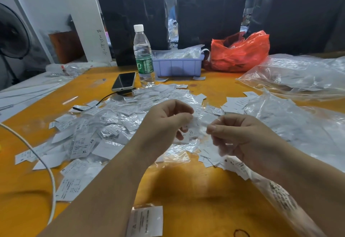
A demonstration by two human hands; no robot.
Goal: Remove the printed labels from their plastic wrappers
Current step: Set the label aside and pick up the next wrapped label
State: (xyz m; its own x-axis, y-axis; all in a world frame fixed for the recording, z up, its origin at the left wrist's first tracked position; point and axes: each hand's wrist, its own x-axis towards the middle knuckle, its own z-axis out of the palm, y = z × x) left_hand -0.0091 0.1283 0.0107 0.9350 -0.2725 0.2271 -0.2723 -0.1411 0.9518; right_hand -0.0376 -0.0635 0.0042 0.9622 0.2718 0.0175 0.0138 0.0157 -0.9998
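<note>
Clear plastic, thin and crinkled, is what both hands are working on: we note the left hand [168, 121] and the right hand [237, 136] raised just above the yellow bench [186, 186], nearer to us than the water bottle [143, 55], each pinching one end of a single small wrapper [200, 123] stretched between the fingertips. We judge the two-ended grip is there to pull the film open so the label [192, 133] inside, hanging just below the left fingertips, can slip out; whether it is already free we cannot tell. Beneath the hands, on our side of the bottle, lies the heap of labels and wrappers [104, 124], far too many and too overlapped to count, presumably kept within easy reach. Counted: one bottle, upright; one phone [124, 81] just left of the bottle, propped on something dark; one lilac tray [177, 65] just right of the bottle, holding packets; one red bag [240, 52] further right of it; one large clear bag [298, 76] beyond that; one white cable [50, 177] curving well to the left and nearer us; one sealed packet [145, 221] at the near edge, far in front of the bottle.
</note>
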